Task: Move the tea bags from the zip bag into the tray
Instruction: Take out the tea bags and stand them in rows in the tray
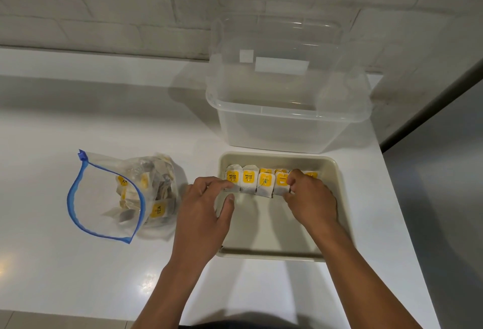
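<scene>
A beige tray [337,198] lies on the white counter with several yellow-labelled tea bags [248,181] standing in a row along its far side. My left hand [206,213] reaches over the tray's left rim, fingertips touching the leftmost tea bag. My right hand [311,198] is inside the tray, fingers curled and pinching a tea bag near the right end of the row. The clear zip bag [109,198] with a blue seal lies open to the left, with several tea bags still inside.
A clear plastic storage box [287,119] stands just behind the tray, its lid leaning against the white brick wall. The counter's right edge [397,224] runs close beside the tray, with grey floor beyond.
</scene>
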Demonstrator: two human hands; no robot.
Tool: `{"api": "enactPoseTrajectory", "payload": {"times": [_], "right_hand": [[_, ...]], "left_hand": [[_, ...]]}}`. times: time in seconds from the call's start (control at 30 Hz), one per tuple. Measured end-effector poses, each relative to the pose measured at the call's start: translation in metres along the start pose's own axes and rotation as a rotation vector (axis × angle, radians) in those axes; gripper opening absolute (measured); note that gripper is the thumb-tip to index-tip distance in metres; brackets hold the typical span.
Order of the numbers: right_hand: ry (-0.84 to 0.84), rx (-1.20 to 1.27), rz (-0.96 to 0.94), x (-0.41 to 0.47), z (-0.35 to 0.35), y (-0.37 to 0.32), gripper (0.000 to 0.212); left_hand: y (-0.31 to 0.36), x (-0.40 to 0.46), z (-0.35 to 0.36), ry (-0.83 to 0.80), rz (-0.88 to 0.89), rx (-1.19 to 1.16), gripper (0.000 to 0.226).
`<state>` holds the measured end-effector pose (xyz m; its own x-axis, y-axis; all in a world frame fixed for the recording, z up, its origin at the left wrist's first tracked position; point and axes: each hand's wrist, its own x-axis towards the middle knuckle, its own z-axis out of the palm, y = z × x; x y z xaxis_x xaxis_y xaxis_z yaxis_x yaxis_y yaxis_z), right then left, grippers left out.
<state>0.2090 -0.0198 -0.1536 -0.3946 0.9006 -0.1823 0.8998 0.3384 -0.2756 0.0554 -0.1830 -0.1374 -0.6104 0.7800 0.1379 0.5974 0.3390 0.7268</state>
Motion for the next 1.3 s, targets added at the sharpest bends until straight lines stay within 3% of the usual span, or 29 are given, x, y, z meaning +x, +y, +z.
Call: {"api": "enactPoseTrajectory", "payload": {"times": [0.13, 0.4, 0.63, 1.3], "right_hand": [[-0.013, 0.022, -0.015, 0.002, -0.002, -0.002, 0.033], [-0.038, 0.055, 0.006, 0.003, -0.001, -0.004, 0.029], [-0.012, 0.079, 0.021, -0.004, -0.002, -0.007, 0.012], [0.017, 0.071, -0.005, -0.011, 0.001, -0.022, 0.021]], "left_hand": [[0.000, 0.001, 0.000, -0.003, -0.004, 0.006, 0.024], [0.000, 0.001, 0.001, -0.004, -0.005, -0.019, 0.025], [-0.001, 0.001, 0.002, 0.008, -0.008, 0.000, 0.024], [-0.002, -0.001, -0.002, 0.010, 0.027, 0.059, 0.025]]}}
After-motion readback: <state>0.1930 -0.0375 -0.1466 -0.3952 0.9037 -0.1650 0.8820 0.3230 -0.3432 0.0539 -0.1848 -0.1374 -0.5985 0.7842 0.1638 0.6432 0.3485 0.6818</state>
